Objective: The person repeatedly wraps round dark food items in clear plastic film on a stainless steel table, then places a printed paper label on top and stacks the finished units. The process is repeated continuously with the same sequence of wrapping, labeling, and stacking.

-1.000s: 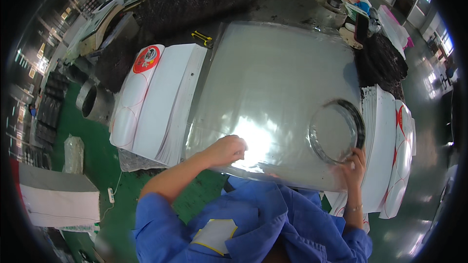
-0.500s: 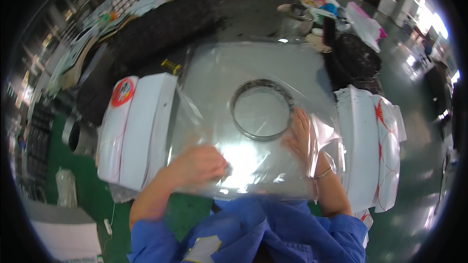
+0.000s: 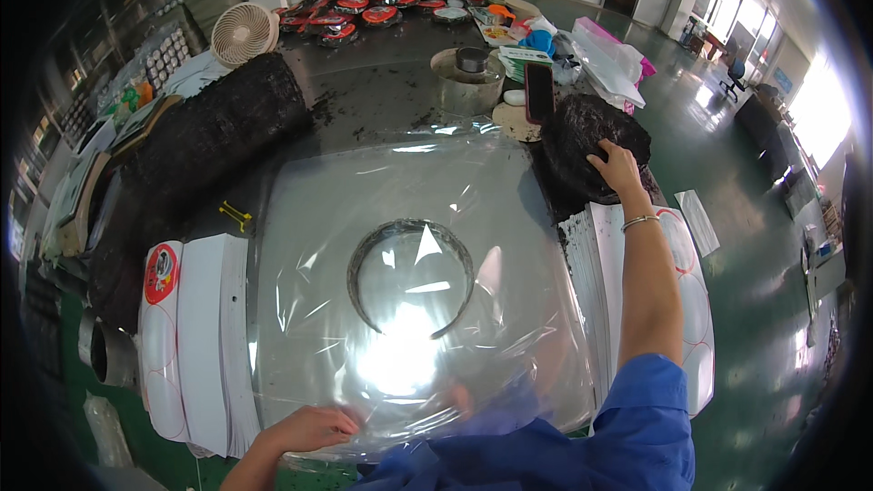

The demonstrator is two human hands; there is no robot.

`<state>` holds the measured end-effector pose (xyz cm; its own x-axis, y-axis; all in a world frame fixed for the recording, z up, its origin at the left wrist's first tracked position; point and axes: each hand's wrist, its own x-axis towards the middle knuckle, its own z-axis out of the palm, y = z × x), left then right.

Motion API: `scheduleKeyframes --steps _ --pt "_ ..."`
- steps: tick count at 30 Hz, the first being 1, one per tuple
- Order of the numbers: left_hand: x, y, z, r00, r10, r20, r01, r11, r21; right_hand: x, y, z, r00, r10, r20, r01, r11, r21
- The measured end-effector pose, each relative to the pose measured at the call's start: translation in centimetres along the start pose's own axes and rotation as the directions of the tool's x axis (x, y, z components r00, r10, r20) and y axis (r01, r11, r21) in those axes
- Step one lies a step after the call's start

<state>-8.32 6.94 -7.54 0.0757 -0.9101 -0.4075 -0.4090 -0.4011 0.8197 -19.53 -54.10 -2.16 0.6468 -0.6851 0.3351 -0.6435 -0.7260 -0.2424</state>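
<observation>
A sheet of clear plastic film (image 3: 518, 336) covers the work surface in front of me. A dark-edged ring (image 3: 353, 277) shows in its middle, partly lost in glare. My left hand (image 3: 314, 429) is at the film's near left edge, its fingers curled together; whether film is pinched in them cannot be made out. At the far right, my right hand (image 3: 620, 168) rests on a round heap of dark, crumbly sheets (image 3: 591, 127) like dried seaweed. Its thumb and fingers are bent and apart, touching the heap.
White sheet stacks, left (image 3: 205, 336) and right (image 3: 587, 255), flank the film. Farther back are a dark rolled bundle (image 3: 218, 123), a yellow piece (image 3: 235, 216), a metal cylinder (image 3: 464, 91), a phone (image 3: 538, 95), a fan (image 3: 244, 34) and several red-labelled round packs (image 3: 382, 15).
My right hand has left the film beside the ring and reached forward to the dark heap. My left hand has moved toward the film's near left edge. The view has shifted.
</observation>
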Motion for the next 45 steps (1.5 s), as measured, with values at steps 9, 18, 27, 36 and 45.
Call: scheduleKeyframes --steps 9,18,27,36,45 --pt "2.1 0.0 0.0 0.937 0.140 -0.321 -0.148 0.989 0.000 2.6 -0.1 0.8 0.996 -0.032 0.078 0.045 0.986 -0.161" --pt "1.1 0.2 -0.4 0.805 0.309 -0.507 -0.226 0.949 0.220 0.1 -0.1 -2.0 0.768 0.186 -0.612 0.000 0.957 0.289" --pt "7.5 6.8 -4.9 0.549 0.421 -0.723 -0.255 0.907 0.334 -21.3 -19.9 3.5 0.479 -0.874 0.077 0.818 0.476 0.323" --pt "17.8 6.6 -8.7 0.911 0.020 -0.413 0.312 0.623 0.718 -13.7 -23.1 4.4 0.566 -0.634 0.527 0.664 0.729 0.164" --pt "19.9 5.0 -7.8 0.913 -0.314 -0.259 0.399 0.565 0.722 -14.8 -23.4 8.2 0.543 -0.530 0.651 0.596 0.790 0.146"
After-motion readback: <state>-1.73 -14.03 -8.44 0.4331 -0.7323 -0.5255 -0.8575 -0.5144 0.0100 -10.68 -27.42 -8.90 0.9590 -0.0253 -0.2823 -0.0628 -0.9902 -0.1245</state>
